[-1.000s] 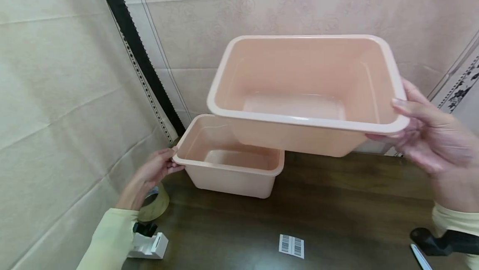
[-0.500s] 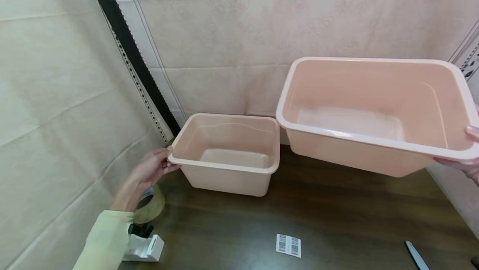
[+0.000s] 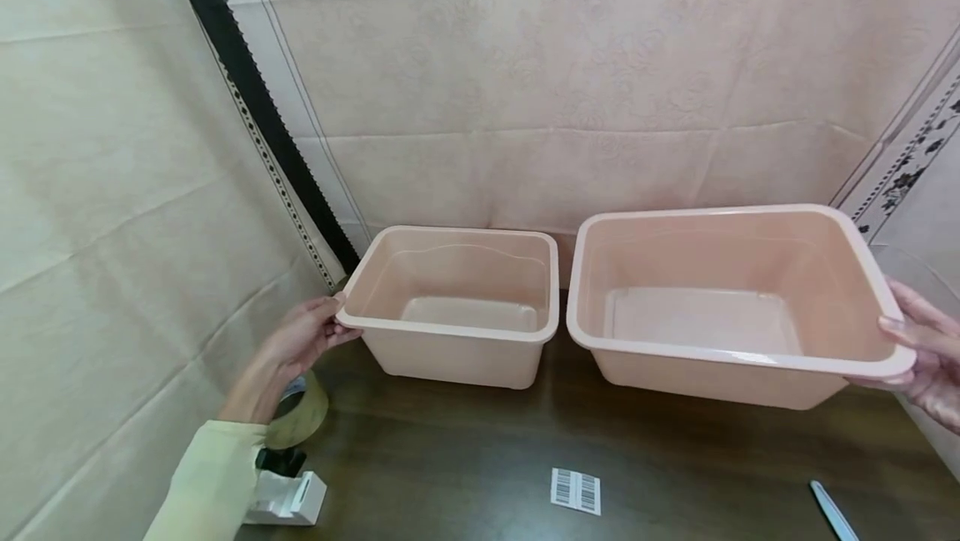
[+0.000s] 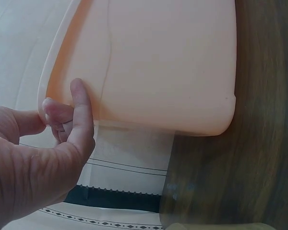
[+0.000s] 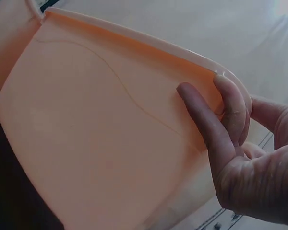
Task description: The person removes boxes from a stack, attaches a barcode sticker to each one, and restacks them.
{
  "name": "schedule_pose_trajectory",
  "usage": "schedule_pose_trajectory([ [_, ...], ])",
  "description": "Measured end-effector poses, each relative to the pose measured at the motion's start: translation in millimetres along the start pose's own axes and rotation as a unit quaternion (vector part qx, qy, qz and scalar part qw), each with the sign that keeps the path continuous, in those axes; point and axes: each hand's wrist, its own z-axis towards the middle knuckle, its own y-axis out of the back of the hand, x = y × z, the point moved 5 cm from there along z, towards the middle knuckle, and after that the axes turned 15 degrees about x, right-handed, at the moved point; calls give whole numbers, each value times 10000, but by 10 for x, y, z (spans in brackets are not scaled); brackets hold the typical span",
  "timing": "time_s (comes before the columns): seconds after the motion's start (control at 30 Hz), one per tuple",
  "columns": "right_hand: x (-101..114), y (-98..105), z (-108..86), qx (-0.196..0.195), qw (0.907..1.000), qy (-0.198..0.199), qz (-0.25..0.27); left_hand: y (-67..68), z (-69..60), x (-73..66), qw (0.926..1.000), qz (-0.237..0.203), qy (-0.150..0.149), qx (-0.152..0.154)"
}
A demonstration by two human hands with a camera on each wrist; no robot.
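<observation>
Two pale pink plastic bins stand side by side in the head view, their open tops facing me. My left hand (image 3: 303, 339) pinches the left corner of the rim of the smaller-looking left bin (image 3: 457, 358), thumb above and fingers under the lip. That bin sits on the dark wooden table (image 3: 465, 449). The right bin (image 3: 712, 370) is held at its right rim corner by my right hand (image 3: 930, 358), which is partly cut off by the frame. Whether this bin's base touches the table, I cannot tell. In the right wrist view, fingers (image 5: 204, 115) curl under its rim.
A roll of tape (image 3: 300, 416) and a white-and-black device (image 3: 288, 495) lie near my left forearm. A barcode label (image 3: 576, 491) lies at the front of the table, and a light-blue slim tool (image 3: 832, 512) at front right. Cloth (image 3: 600, 66) hangs behind.
My right hand has carried the right bin from above the left bin to the right, then down beside it. My left hand keeps its hold on the left bin.
</observation>
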Motion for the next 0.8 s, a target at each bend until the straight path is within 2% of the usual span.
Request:
schedule_pose_trajectory([
  [0.07,-69,35,-19,258,9988,-115,392,6,-3,-1,10000,25,40,-12],
  [0.2,-168,98,-29,483,9944,-335,880,18,1,-14,9999,83,115,-4],
  [0.4,-258,230,-45,762,9864,-718,1264,31,28,-39,9998,108,178,0],
  [0.53,-312,354,-82,832,9844,-919,1249,20,45,-56,9997,136,175,44],
  [0.8,-354,479,-39,614,9872,-1289,707,11,60,-45,9999,93,123,-3],
])
